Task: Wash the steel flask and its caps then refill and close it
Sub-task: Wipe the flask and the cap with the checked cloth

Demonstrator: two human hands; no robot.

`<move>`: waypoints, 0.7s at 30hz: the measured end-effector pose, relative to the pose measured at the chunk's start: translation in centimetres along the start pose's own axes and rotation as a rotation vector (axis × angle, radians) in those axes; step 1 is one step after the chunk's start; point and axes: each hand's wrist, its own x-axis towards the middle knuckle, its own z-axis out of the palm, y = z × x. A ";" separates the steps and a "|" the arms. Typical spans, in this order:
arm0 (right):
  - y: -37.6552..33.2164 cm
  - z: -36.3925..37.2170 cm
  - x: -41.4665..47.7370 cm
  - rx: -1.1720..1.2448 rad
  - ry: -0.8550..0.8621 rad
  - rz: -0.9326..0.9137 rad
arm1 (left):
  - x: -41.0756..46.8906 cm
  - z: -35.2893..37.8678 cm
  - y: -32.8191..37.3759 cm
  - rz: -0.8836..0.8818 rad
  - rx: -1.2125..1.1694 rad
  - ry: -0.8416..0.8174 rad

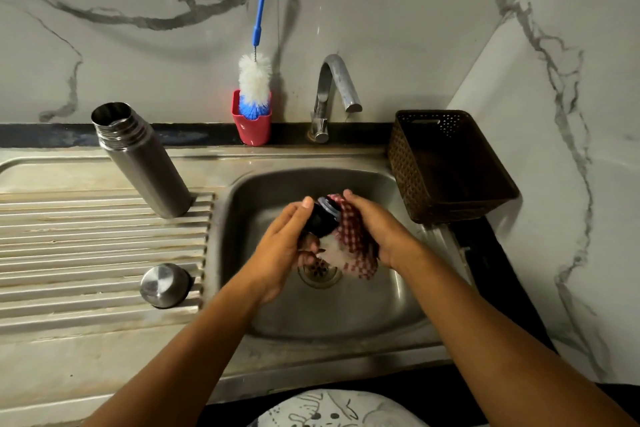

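The open steel flask point(140, 159) stands upright on the ribbed drainboard point(86, 253), left of the sink basin point(329, 308). A steel outer cap point(164, 284) lies mouth down on the drainboard near the basin's edge. Over the basin, my left hand point(280, 253) grips a black inner cap point(322, 217). My right hand point(377, 229) holds a red-and-white checked cloth point(353, 246) against that cap. Part of the cap is hidden by the cloth and my fingers.
A steel tap point(332, 94) stands behind the basin, with no water seen running. A blue-handled bottle brush point(254, 87) sits in a red holder point(251, 126). A dark brown perforated basket point(446, 163) stands at the right of the sink. The drain point(320, 272) lies below my hands.
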 end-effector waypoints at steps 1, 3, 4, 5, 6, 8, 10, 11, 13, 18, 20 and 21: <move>0.3 -0.6 0.3 0.011 0.010 -0.044 | 0.1 -0.5 0.2 -0.007 -0.054 0.009; 0.5 -1.6 0.4 0.060 0.030 -0.106 | 0.2 -1.6 0.3 -0.009 -0.148 0.009; 0.5 -2.0 0.2 0.100 0.044 -0.135 | 0.3 -2.0 0.4 -0.014 -0.185 0.010; 0.5 -2.3 0.2 0.130 0.069 -0.167 | 0.3 -2.3 0.6 -0.022 -0.211 0.012; 0.2 -2.5 0.0 0.153 0.094 -0.205 | 0.3 -2.5 0.7 -0.031 -0.230 0.012; -0.3 -2.6 -0.2 0.169 0.131 -0.295 | 0.3 -2.5 1.1 -0.061 -0.252 0.012; -0.9 -2.6 -0.8 0.161 0.138 -0.373 | 0.4 -2.3 1.4 -0.088 -0.242 0.016; -1.3 -2.5 -1.1 0.130 0.135 -0.408 | 0.5 -2.1 1.5 -0.103 -0.207 0.033; -1.9 -2.3 -1.9 0.044 0.141 -0.484 | 0.7 -1.5 1.5 -0.120 -0.100 0.086; -2.7 -1.3 -4.4 -0.103 0.178 -0.842 | 1.0 -0.4 1.8 -0.125 0.047 0.183; -2.1 -0.4 -4.8 -0.250 0.102 -0.985 | 1.2 0.1 1.7 -0.120 0.109 0.211; -1.4 0.4 -4.8 -0.361 0.028 -1.030 | 1.3 0.6 1.6 -0.110 0.120 0.217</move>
